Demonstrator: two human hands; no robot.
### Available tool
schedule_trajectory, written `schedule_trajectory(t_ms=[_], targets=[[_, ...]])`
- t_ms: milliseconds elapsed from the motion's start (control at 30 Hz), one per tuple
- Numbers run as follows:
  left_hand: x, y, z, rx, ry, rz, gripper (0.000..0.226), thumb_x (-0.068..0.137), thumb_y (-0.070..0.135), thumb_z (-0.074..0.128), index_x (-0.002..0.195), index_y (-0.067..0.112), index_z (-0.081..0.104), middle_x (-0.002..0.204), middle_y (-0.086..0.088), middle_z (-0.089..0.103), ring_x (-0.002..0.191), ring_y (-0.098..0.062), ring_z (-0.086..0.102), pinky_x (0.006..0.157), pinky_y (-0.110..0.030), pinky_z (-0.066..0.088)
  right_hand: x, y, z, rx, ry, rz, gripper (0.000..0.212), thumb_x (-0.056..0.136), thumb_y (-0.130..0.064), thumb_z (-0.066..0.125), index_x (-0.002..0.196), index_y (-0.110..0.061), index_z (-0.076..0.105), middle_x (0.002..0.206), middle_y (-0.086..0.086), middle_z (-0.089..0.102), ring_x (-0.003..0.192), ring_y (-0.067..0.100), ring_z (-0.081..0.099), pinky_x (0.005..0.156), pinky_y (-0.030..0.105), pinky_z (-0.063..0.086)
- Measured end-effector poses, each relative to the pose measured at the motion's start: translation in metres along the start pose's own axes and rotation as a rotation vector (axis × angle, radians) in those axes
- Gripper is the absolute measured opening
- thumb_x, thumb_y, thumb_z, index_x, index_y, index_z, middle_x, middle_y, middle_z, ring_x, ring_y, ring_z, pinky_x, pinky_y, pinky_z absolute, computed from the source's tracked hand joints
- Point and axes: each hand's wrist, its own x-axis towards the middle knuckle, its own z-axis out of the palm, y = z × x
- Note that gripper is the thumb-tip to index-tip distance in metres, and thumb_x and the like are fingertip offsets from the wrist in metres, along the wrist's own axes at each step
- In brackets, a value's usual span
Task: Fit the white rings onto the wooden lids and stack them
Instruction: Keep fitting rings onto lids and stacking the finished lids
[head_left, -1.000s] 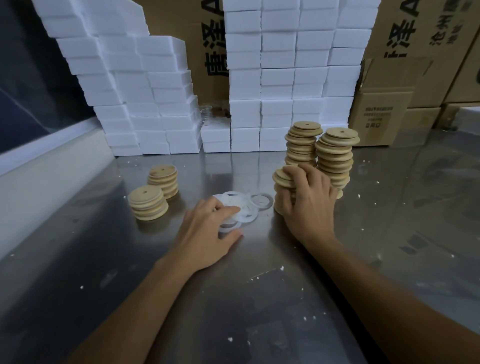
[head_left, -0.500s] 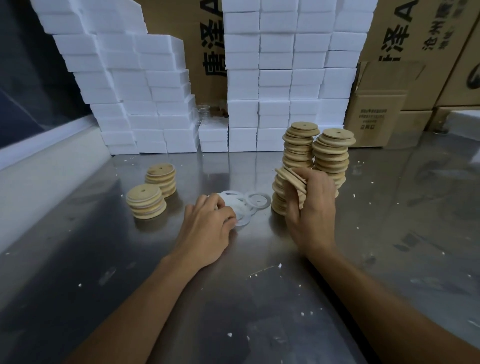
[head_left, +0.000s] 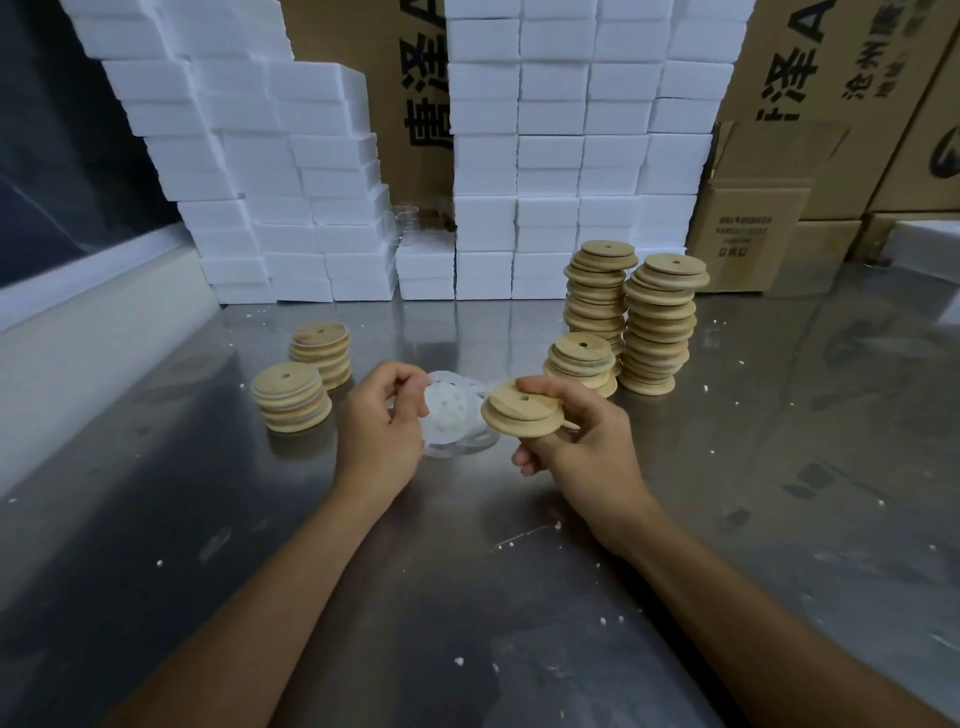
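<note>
My right hand (head_left: 582, 447) holds a wooden lid (head_left: 521, 414) flat above the steel table, fingers curled round its rim. Just left of it, my left hand (head_left: 382, 431) pinches a white ring (head_left: 448, 413), blurred, lifted off the pile of white rings (head_left: 465, 441) on the table. Three stacks of bare lids stand right of centre: a short one (head_left: 582, 361) in front, two tall ones (head_left: 597, 296) (head_left: 662, 322) behind. Two low stacks of lids with white rings showing (head_left: 291, 397) (head_left: 321, 351) stand at the left.
Walls of white foam blocks (head_left: 561, 156) line the back of the steel table (head_left: 467, 597), with cardboard boxes (head_left: 748, 228) behind and to the right. A pale ledge (head_left: 78, 332) runs along the left edge. Foam crumbs dot the surface.
My right hand took a lid from the short stack and brought it toward me. My left hand lifted a white ring off the pile and raised it beside the lid.
</note>
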Motion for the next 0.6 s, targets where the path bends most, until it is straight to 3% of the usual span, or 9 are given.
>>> schedule_trajectory(t_ms=[133,200,333,467,533,600], targets=[[0.0,0.0,-0.004,-0.256,-0.048,-0.258,0.023,0.097,0.005,0.053,0.081,0.016,0.064,0.071,-0.001,0.06,0.038,-0.013,0.048,0.044,-0.025,0.04,0.0,-0.002,-0.001,0.014,-0.083,0.109,0.053,0.079,0.016,0.063,0.116,-0.022,0.065,0.105,0.004,0.071,0.066,0.014,0.066,0.055,0.026,0.053],[0.0,0.003,-0.004,-0.36,-0.096,-0.355,0.022,0.097,-0.002,0.051,0.086,0.012,0.064,0.072,-0.004,0.062,0.041,-0.014,0.051,0.043,-0.024,0.038,0.001,-0.001,-0.002,0.032,-0.114,0.152,0.056,0.072,-0.001,0.072,0.122,-0.023,0.062,0.116,0.002,0.068,0.079,0.015,0.068,0.059,0.031,0.053],[0.004,0.007,-0.01,-0.597,-0.167,-0.512,0.017,0.094,-0.004,0.05,0.089,0.005,0.063,0.066,-0.004,0.06,0.046,-0.013,0.05,0.04,-0.021,0.035,0.003,0.001,0.0,-0.049,-0.035,0.149,0.038,0.086,-0.026,0.072,0.123,-0.025,0.062,0.113,0.005,0.068,0.084,0.018,0.072,0.06,0.04,0.058],[0.004,0.008,-0.015,-0.618,-0.283,-0.505,0.016,0.091,-0.003,0.049,0.087,0.005,0.063,0.064,-0.004,0.059,0.043,-0.014,0.045,0.04,-0.018,0.03,0.002,0.005,0.004,-0.1,-0.017,0.148,0.038,0.089,-0.038,0.072,0.124,-0.029,0.062,0.106,0.014,0.071,0.095,0.038,0.067,0.069,0.058,0.057],[0.0,0.009,-0.011,-0.524,-0.309,-0.458,0.015,0.09,-0.004,0.053,0.086,0.004,0.065,0.065,-0.007,0.062,0.042,-0.016,0.045,0.041,-0.019,0.029,0.002,0.006,0.005,-0.121,-0.041,0.117,0.04,0.088,-0.044,0.071,0.122,-0.026,0.065,0.107,0.007,0.071,0.095,0.035,0.068,0.073,0.056,0.058],[-0.005,0.009,-0.005,-0.443,-0.327,-0.396,0.016,0.089,-0.006,0.058,0.084,0.005,0.069,0.066,-0.011,0.064,0.042,-0.018,0.045,0.039,-0.021,0.031,0.003,0.006,0.005,-0.16,-0.05,0.039,0.028,0.092,-0.037,0.068,0.112,-0.019,0.071,0.099,-0.001,0.073,0.085,0.024,0.068,0.07,0.044,0.058]])
